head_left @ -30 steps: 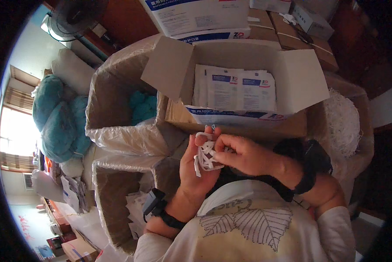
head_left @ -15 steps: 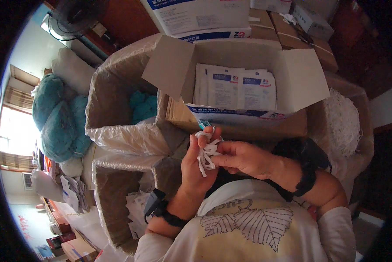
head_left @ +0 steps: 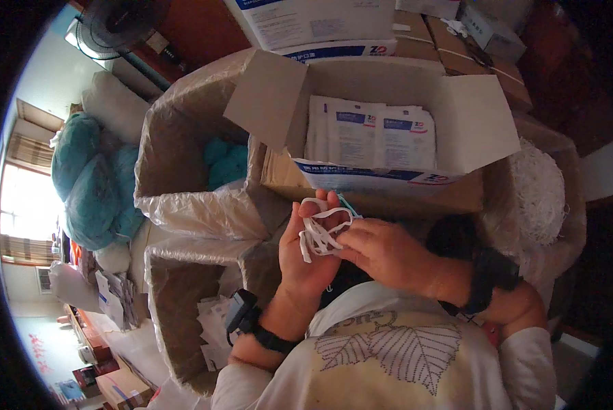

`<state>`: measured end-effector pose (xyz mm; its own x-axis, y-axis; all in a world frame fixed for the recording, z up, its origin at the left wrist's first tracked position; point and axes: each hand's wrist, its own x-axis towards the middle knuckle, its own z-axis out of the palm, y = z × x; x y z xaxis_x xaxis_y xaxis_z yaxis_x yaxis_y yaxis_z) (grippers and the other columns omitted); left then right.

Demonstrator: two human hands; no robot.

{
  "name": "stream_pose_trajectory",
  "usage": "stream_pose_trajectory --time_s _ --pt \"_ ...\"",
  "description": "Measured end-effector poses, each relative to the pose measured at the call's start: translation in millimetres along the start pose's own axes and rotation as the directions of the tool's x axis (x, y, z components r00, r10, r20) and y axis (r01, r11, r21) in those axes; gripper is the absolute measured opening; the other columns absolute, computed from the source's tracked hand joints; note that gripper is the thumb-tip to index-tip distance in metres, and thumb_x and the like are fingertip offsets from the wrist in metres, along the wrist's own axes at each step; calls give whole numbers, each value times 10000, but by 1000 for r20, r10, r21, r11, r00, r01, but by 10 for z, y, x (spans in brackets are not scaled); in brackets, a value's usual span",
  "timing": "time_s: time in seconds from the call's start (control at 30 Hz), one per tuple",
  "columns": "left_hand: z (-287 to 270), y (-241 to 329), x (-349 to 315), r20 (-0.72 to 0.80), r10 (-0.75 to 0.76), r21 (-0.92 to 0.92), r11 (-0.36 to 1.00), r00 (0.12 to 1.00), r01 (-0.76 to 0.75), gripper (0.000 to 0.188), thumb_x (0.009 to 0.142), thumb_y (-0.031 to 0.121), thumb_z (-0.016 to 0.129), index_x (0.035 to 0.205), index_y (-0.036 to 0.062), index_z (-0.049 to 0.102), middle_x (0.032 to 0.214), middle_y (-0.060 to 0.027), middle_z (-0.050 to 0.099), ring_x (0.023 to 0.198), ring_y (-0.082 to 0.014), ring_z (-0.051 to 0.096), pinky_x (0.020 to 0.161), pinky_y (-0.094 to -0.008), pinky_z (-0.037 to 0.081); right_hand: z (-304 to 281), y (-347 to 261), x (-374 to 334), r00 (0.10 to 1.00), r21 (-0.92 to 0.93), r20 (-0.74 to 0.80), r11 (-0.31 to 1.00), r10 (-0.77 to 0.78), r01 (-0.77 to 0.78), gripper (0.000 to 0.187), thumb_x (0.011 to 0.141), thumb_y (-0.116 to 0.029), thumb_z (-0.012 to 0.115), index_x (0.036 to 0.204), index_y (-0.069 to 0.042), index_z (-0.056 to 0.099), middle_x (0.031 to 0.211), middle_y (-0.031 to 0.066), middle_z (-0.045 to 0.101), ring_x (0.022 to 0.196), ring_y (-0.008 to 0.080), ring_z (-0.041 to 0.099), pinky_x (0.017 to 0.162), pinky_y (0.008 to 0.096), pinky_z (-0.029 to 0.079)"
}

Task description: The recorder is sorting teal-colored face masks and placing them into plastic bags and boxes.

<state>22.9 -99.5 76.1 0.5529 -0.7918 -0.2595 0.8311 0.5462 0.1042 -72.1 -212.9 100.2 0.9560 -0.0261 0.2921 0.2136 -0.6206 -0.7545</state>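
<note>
In front of my body, my left hand (head_left: 299, 256) is turned palm up, fingers curled, holding a small bunch of narrow white straps (head_left: 318, 232). The straps lie in loose loops across its fingers and palm. My right hand (head_left: 388, 253) reaches in from the right, back of the hand up, its fingertips pinched on the side of the same straps. A bit of teal material (head_left: 346, 203) shows just behind the fingers; most of it is hidden by the hands.
Beyond my hands, an open carton (head_left: 381, 181) holds flat white packets (head_left: 405, 140). Plastic-lined boxes at left hold teal material (head_left: 226, 164) and papery white pieces (head_left: 214, 328). At right, another box contains a white stringy heap (head_left: 537, 195). Teal bundles (head_left: 91, 191) are piled far left.
The white straps have spread from a tight bunch into a wider loop. My right hand has turned so its back faces up more, and more teal shows behind the fingers.
</note>
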Motion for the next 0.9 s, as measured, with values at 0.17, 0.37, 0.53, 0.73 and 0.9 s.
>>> stream_pose_trajectory --time_s 0.17,0.37,0.53,0.73,0.9 --pt "-77 -45 14 -39 75 16 997 996 -74 335 916 332 350 1010 45 493 1068 -50 508 1049 -179 476 905 -352 375 105 -2 -67 1000 -247 30 969 1 6 167 793 -137 533 928 -40 519 884 141 538 805 304 545 691 395 450" --pt "-25 -86 19 -20 141 232 964 990 -133 350 920 353 335 1002 44 479 1003 -49 504 957 -169 495 852 -328 393 205 64 -42 980 156 -29 969 196 -189 125 858 -135 451 921 -33 486 845 131 536 732 253 540 608 334 437" --pt "-126 -25 2 -44 179 399 905 983 -147 345 924 349 328 977 42 477 883 -24 488 896 -151 496 803 -315 409 59 -43 18 791 726 419 359 446 -586 170 909 -198 407 894 -47 482 734 11 469 600 74 422 514 199 352" --pt "-69 -114 -8 -79 293 491 843 953 -219 362 923 348 332 1032 30 468 845 -11 495 859 -145 500 750 -298 427 90 -57 5 760 743 468 266 451 -615 177 914 -221 409 891 -63 486 704 -32 430 590 39 378 502 180 328" --pt "-30 -183 -24 -65 328 545 803 942 -241 394 910 375 356 1071 30 456 834 -26 520 823 -149 508 736 -287 428 258 -81 -2 756 811 411 174 510 -558 181 912 -248 419 941 -88 497 708 -45 429 599 39 383 513 187 332"
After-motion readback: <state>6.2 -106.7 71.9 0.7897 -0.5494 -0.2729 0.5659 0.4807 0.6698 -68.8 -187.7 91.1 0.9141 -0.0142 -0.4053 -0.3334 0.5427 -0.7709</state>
